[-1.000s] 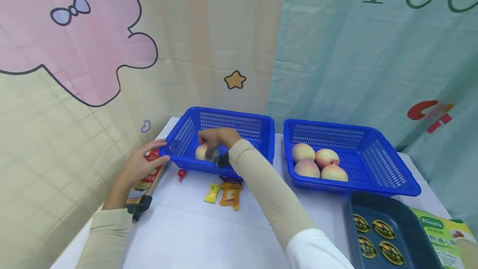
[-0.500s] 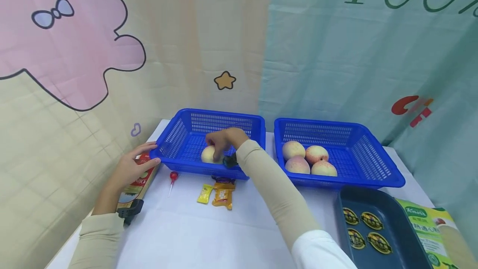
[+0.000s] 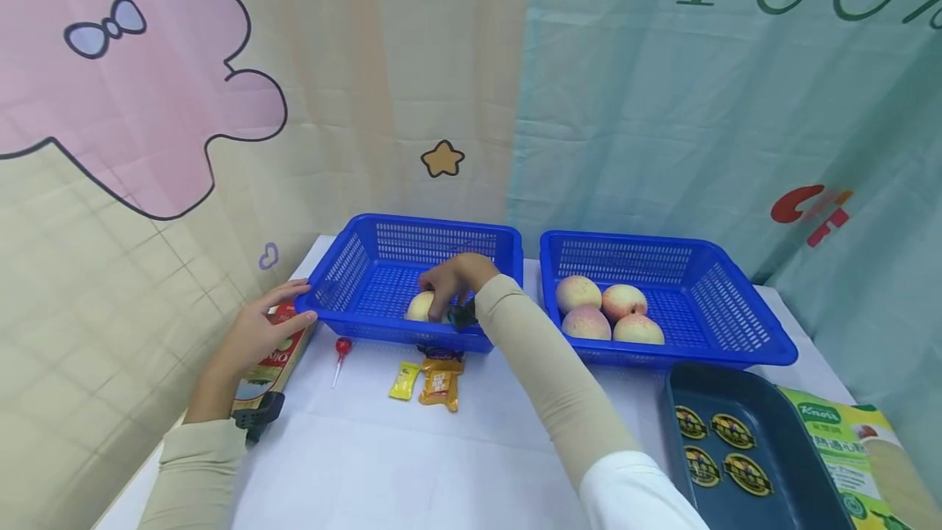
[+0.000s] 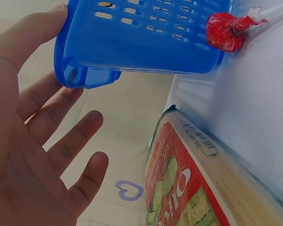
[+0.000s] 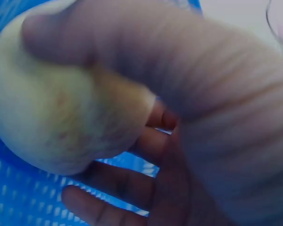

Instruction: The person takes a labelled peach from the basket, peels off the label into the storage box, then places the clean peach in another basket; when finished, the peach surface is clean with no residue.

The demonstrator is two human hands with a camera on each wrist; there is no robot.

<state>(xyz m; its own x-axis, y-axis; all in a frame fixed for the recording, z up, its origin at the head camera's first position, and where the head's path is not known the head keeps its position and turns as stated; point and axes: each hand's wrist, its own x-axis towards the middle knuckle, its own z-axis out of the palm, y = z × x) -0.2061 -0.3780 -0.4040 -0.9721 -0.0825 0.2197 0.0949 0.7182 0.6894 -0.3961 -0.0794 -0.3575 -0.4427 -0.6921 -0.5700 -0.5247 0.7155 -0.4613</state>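
In the head view my right hand (image 3: 450, 280) reaches into the left blue basket (image 3: 368, 321) and grips a pale peach (image 3: 419, 307) near its front wall. The right wrist view shows the thumb across that peach (image 5: 61, 113) and the fingers under its other side, with the basket's slotted floor beneath. At the basket's front left corner, my left hand (image 3: 257, 330) holds the rim between thumb and fingers. Up close in the left wrist view, the other fingers of that hand (image 4: 33, 136) spread out below the corner of the basket (image 4: 132, 42).
To the right, another blue basket (image 3: 724, 325) contains several peaches (image 3: 624, 301). A red lollipop (image 3: 342, 348), yellow candy (image 3: 404, 381) and orange packet (image 3: 440, 387) lie in front. A red package (image 3: 274, 354) stands left; a dark tray (image 3: 783, 432) and Knorr packet (image 3: 839, 440) lie right.
Inside the left basket, the right hand and peach have shifted rightward, and the hand wraps the peach more closely. The left hand stays at the corner. The head view has turned slightly right.
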